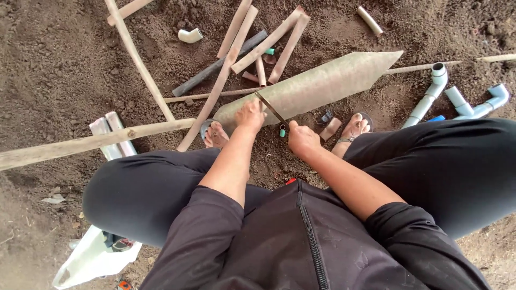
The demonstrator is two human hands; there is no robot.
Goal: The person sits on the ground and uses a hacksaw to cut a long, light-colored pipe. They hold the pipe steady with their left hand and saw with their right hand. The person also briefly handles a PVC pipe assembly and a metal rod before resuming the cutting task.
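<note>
A large tan pipe (322, 83) with a pointed far end lies across the dirt in front of me. My left hand (250, 115) presses down on its near end. A thin hacksaw blade (270, 107) runs diagonally across the pipe just right of that hand. My right hand (302, 139) grips the blade's near end. I squat over the pipe, with my sandalled left foot (216, 134) against its end and my right foot (353, 129) on the dirt.
Several cut tan pipe pieces (269, 43) and a dark pipe (217, 64) lie beyond. Grey pipe fittings (432, 91) sit at right, a long pale pole (80, 142) at left, a white bag (91, 260) near my left knee.
</note>
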